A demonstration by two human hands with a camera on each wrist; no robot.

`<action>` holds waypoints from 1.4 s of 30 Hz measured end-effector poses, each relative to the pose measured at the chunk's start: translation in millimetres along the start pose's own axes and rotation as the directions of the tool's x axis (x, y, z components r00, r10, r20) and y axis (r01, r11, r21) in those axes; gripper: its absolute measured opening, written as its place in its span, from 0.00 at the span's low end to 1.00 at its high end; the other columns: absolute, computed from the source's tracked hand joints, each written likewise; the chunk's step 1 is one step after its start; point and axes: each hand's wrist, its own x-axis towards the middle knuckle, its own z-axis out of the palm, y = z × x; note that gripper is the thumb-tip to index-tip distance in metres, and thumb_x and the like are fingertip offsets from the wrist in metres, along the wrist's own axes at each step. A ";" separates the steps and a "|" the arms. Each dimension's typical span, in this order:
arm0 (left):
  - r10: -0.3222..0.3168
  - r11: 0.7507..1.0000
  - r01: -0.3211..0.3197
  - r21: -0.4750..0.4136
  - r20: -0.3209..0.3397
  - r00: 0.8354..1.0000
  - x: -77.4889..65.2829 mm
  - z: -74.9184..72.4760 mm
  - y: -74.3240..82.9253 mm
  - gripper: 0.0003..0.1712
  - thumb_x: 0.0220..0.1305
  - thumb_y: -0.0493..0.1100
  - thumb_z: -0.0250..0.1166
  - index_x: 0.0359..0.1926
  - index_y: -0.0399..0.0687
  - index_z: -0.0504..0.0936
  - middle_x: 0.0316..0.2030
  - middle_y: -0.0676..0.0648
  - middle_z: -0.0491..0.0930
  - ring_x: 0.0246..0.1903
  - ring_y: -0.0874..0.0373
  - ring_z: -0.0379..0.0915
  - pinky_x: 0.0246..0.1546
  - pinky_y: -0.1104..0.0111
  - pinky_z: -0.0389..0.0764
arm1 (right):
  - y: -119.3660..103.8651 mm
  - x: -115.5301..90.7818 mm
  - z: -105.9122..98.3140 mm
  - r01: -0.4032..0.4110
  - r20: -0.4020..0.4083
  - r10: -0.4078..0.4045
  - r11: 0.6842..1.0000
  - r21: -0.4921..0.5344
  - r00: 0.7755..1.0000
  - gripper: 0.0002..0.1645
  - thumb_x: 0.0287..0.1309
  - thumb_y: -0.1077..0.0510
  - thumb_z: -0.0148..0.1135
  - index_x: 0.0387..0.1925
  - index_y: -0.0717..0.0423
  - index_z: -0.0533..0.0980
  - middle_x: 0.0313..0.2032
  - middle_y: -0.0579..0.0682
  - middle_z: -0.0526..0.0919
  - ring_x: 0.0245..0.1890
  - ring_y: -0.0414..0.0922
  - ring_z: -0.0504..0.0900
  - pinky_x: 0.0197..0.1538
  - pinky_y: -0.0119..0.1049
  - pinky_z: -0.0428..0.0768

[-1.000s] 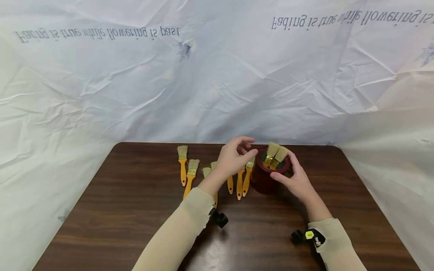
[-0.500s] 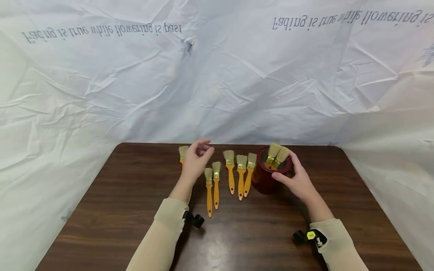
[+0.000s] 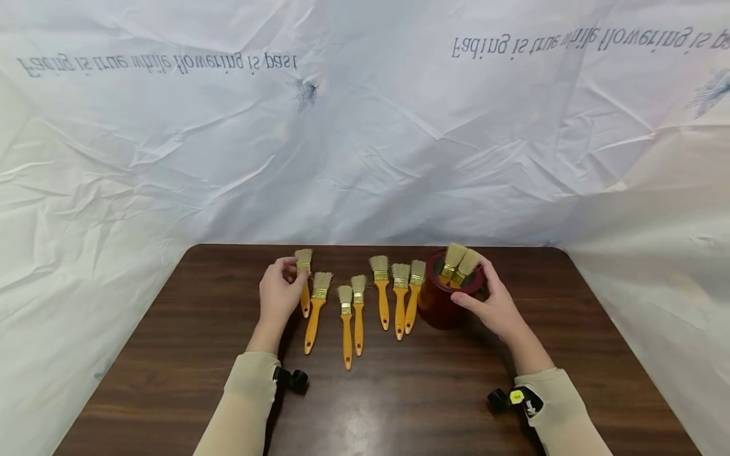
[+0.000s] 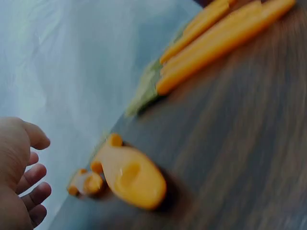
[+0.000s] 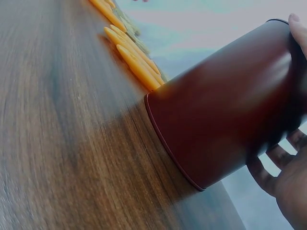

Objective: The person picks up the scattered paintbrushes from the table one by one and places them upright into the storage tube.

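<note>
A dark red cylindrical pot (image 3: 441, 308) stands upright on the table, with two paintbrushes (image 3: 459, 265) in it, bristles up. My right hand (image 3: 495, 307) holds the pot by its right side, thumb near the rim and fingers round the wall, as the right wrist view shows. My left hand (image 3: 279, 297) is at the far-left paintbrush (image 3: 305, 297), thumb and fingers near its ferrule and bristles, partly covering it. In the left wrist view a gap shows between thumb and fingers, with nothing held. Beside it lies a wider paintbrush (image 3: 315, 316).
Several more yellow-handled paintbrushes lie in a row, bristles away from me: a narrow pair with a left brush (image 3: 346, 329), then a group with a middle brush (image 3: 400, 303) close to the pot. White printed sheeting (image 3: 365, 158) hangs behind the brown table (image 3: 228, 392).
My left hand has moved from beside the pot leftward over the row to the far-left paintbrush. My right hand stays on the pot. The view has shifted slightly.
</note>
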 end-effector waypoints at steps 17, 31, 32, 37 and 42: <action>-0.044 0.973 0.013 0.231 0.126 0.991 0.8 -1.9 -15.8 0.30 0.71 0.46 0.76 0.67 0.35 0.80 0.46 0.35 0.82 0.48 0.36 0.77 0.54 0.43 0.77 | 2.9 1.5 0.3 0.022 0.011 -0.023 1.000 0.022 1.000 0.52 0.74 0.61 0.70 0.87 0.39 0.53 0.72 0.57 0.70 0.67 0.45 0.75 0.60 0.26 0.77; -0.038 0.964 0.004 0.264 0.125 0.991 1.0 -12.8 -19.9 0.23 0.71 0.38 0.73 0.63 0.33 0.82 0.46 0.33 0.84 0.47 0.34 0.79 0.51 0.42 0.78 | 2.2 1.9 0.9 0.014 0.015 -0.014 1.000 0.014 1.000 0.52 0.74 0.60 0.70 0.88 0.40 0.52 0.74 0.57 0.69 0.69 0.54 0.73 0.61 0.28 0.76; -0.037 0.964 0.003 0.265 0.126 0.991 1.0 -12.5 -19.8 0.23 0.72 0.38 0.74 0.63 0.34 0.82 0.46 0.33 0.84 0.47 0.34 0.79 0.51 0.42 0.78 | 2.3 1.8 0.9 0.012 0.015 -0.013 1.000 0.015 1.000 0.52 0.74 0.60 0.70 0.88 0.40 0.52 0.74 0.57 0.69 0.70 0.54 0.72 0.62 0.28 0.76; -0.040 0.965 0.002 0.263 0.138 0.990 1.1 -11.1 -20.0 0.21 0.74 0.38 0.73 0.63 0.34 0.83 0.46 0.33 0.83 0.47 0.34 0.79 0.51 0.42 0.78 | 3.3 1.5 1.0 0.002 0.014 -0.002 1.000 0.016 1.000 0.52 0.74 0.59 0.71 0.87 0.39 0.52 0.74 0.57 0.69 0.72 0.57 0.71 0.63 0.27 0.74; -0.042 0.964 0.003 0.267 0.139 0.989 0.5 -10.4 -20.7 0.21 0.74 0.38 0.72 0.63 0.34 0.83 0.46 0.34 0.84 0.47 0.35 0.79 0.51 0.42 0.78 | 4.7 1.2 1.3 0.001 0.015 -0.001 1.000 0.015 1.000 0.52 0.74 0.59 0.71 0.87 0.39 0.52 0.74 0.56 0.69 0.73 0.57 0.71 0.63 0.28 0.74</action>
